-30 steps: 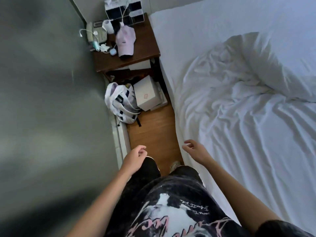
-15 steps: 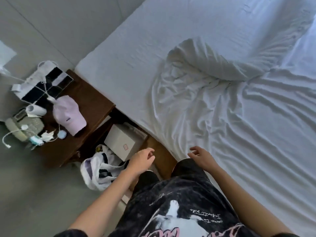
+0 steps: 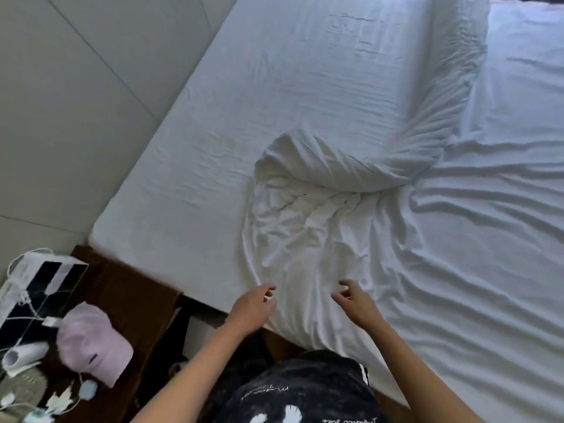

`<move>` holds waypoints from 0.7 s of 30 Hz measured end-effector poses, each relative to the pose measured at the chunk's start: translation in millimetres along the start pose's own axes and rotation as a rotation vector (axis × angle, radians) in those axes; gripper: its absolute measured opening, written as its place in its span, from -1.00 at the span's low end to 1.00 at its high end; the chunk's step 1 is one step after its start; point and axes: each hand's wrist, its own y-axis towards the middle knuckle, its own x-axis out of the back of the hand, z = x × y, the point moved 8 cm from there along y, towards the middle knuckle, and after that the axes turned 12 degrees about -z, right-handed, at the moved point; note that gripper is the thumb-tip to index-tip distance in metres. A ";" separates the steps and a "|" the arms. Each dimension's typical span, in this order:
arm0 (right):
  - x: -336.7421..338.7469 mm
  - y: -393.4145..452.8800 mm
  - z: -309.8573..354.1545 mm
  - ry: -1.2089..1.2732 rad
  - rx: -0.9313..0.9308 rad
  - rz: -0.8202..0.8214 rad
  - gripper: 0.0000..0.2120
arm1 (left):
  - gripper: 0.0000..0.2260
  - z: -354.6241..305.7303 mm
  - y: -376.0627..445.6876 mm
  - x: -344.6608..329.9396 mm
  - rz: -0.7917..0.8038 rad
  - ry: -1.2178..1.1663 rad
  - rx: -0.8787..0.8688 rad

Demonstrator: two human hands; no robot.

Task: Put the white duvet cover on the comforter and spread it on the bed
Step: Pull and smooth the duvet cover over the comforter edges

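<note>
Both hands hover empty with loosely curled fingers, left hand point(image 3: 253, 306) and right hand point(image 3: 355, 300) side by side over the near edge of the rumpled duvet point(image 3: 329, 215) lying bunched on the bed point(image 3: 244, 117) just ahead.

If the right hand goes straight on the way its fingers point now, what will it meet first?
Most likely the wrinkled white duvet cover just ahead of the right hand; the hand's height above the cloth is unclear.
</note>
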 end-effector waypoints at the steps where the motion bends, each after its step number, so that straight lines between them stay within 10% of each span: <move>1: 7.5 9.0 10.9 0.008 0.003 -0.012 -0.54 | -0.65 -11.1 12.7 7.3 0.008 0.003 -0.024; 16: 23.6 176.9 80.3 0.130 -0.279 -0.340 -0.53 | -0.62 -143.9 349.0 50.2 0.222 0.700 -0.756; 21: 54.4 287.2 137.6 -0.256 0.146 -0.736 -0.43 | -0.62 -239.4 466.1 39.6 -0.082 0.574 -1.132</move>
